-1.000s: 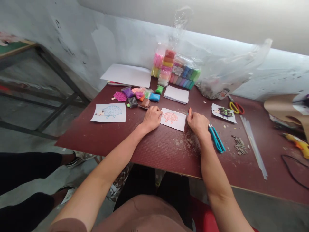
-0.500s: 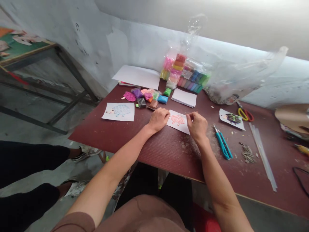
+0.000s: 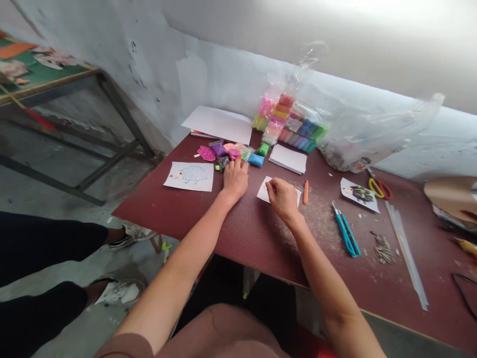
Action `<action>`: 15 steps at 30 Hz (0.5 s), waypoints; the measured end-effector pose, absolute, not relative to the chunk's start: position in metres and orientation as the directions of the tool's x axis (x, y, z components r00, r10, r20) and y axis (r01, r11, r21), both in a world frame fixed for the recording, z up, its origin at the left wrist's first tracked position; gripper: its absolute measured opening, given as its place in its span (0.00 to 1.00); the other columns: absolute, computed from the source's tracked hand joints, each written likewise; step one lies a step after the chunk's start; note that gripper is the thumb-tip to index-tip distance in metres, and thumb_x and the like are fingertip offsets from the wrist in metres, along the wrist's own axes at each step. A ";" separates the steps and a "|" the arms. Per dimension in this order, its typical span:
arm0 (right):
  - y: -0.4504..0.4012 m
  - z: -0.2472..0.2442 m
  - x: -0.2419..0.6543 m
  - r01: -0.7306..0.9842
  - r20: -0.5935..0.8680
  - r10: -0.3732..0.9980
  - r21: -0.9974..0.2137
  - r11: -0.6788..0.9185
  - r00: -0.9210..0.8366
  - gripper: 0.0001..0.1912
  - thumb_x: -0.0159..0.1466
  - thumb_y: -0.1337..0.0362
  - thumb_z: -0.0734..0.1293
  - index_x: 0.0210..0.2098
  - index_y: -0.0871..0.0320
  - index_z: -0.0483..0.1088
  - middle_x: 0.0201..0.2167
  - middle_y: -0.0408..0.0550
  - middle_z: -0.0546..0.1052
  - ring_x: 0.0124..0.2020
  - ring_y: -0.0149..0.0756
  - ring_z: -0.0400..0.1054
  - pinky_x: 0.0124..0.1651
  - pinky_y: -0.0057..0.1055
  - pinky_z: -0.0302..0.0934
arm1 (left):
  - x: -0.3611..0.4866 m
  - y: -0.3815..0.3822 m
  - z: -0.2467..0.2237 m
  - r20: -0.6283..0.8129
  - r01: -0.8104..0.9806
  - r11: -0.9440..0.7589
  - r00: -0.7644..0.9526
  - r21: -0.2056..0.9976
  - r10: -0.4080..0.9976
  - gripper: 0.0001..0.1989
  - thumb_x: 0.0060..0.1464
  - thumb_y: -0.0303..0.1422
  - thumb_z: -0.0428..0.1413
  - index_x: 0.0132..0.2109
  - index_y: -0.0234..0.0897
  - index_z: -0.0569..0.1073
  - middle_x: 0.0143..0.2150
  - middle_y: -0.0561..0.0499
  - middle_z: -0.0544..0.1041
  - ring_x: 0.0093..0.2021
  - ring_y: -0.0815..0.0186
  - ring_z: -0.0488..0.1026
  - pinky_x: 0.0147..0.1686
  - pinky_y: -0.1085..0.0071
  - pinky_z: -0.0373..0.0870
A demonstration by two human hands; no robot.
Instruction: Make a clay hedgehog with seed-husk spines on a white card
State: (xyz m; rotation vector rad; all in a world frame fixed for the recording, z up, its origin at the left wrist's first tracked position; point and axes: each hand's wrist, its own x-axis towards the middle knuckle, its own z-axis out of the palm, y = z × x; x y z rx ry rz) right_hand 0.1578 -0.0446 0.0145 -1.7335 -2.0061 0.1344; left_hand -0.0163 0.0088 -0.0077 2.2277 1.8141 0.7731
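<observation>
My left hand [image 3: 236, 180] reaches onto the small bags of coloured clay, its fingers stretched forward over a brown bag that is mostly hidden. Around it lie a purple bag [image 3: 217, 148], a blue bag [image 3: 256, 159] and a pink textured piece [image 3: 206, 153]. My right hand [image 3: 283, 199] is over a small white card [image 3: 263, 193] and covers most of its red drawing. Its fingers are curled together, and what they hold, if anything, is hidden. Just right of the card lies an orange marker [image 3: 306, 192].
A card with a blue hedgehog drawing [image 3: 190, 176] lies to the left. Stacked white cards [image 3: 288, 158] and packs of coloured clay [image 3: 294, 129] are behind. On the right are a decorated hedgehog card [image 3: 359, 195], scissors [image 3: 380, 188], a teal cutter [image 3: 346, 231] and clear sticks [image 3: 408, 256].
My left hand has left the card's edge and moved to the clay bags. My right hand has shifted left across the card, uncovering the orange marker. The view has tilted slightly.
</observation>
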 end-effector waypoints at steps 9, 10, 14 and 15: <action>-0.042 0.015 0.161 0.857 0.326 0.945 -0.487 0.166 0.002 0.15 0.69 0.58 0.62 0.27 0.54 0.70 0.25 0.49 0.77 0.26 0.38 0.66 0.34 0.33 0.52 | -0.015 0.018 -0.011 0.354 0.582 -0.320 0.058 0.748 0.933 0.20 0.59 0.19 0.51 0.55 0.32 0.76 0.55 0.37 0.80 0.56 0.52 0.76 0.62 0.55 0.70; -0.042 0.014 0.164 0.850 0.331 0.943 -0.503 0.155 0.024 0.15 0.69 0.58 0.62 0.27 0.54 0.70 0.25 0.49 0.77 0.26 0.38 0.66 0.34 0.33 0.53 | -0.015 0.020 -0.011 0.352 0.495 -0.327 0.046 0.805 0.935 0.20 0.59 0.18 0.50 0.55 0.31 0.77 0.54 0.38 0.81 0.56 0.54 0.77 0.62 0.56 0.71; -0.043 0.012 0.176 0.816 0.327 0.941 -0.566 0.119 0.089 0.14 0.68 0.58 0.62 0.28 0.54 0.70 0.25 0.49 0.78 0.27 0.39 0.68 0.35 0.34 0.56 | -0.013 0.027 -0.013 0.254 0.131 -0.251 -0.006 0.959 0.967 0.17 0.59 0.19 0.49 0.51 0.32 0.77 0.51 0.41 0.83 0.50 0.60 0.80 0.56 0.61 0.76; -0.044 0.012 0.178 0.809 0.325 0.940 -0.578 0.111 0.103 0.14 0.69 0.58 0.61 0.29 0.54 0.70 0.25 0.48 0.78 0.27 0.39 0.69 0.36 0.34 0.58 | -0.013 0.028 -0.013 0.201 0.056 -0.200 -0.011 0.978 0.980 0.17 0.60 0.19 0.48 0.50 0.33 0.77 0.50 0.42 0.83 0.48 0.61 0.80 0.53 0.62 0.78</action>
